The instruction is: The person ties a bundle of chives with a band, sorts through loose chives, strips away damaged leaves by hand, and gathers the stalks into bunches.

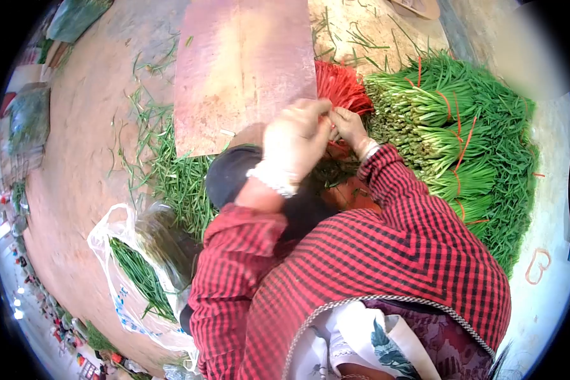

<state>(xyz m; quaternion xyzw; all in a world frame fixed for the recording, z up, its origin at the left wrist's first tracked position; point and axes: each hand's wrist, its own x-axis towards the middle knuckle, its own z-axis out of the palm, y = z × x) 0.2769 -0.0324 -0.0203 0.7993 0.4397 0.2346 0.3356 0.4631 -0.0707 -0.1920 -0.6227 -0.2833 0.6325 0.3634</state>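
My left hand (292, 138), in a pale glove and blurred by motion, is closed with its fingertips drawn together. Against it, my right hand (351, 128) is also closed, in a pinch. Whatever lies between the fingers is too small and hidden to name. Just beyond both hands sits a thick bunch of red strips (342, 88). Close by on the right, bundles of green stalks (446, 139), probably garlic chives, lie side by side with their cut ends facing my hands. Orange-red ties (465, 145) go around several bundles.
A worn flat board (244, 69) lies ahead. Loose green leaves (183, 183) are scattered at its left. An open plastic bag (123, 237) with green stalks stands at the lower left. Filled bags (28, 120) line the far left. A pale wall or ledge (548, 209) borders the right.
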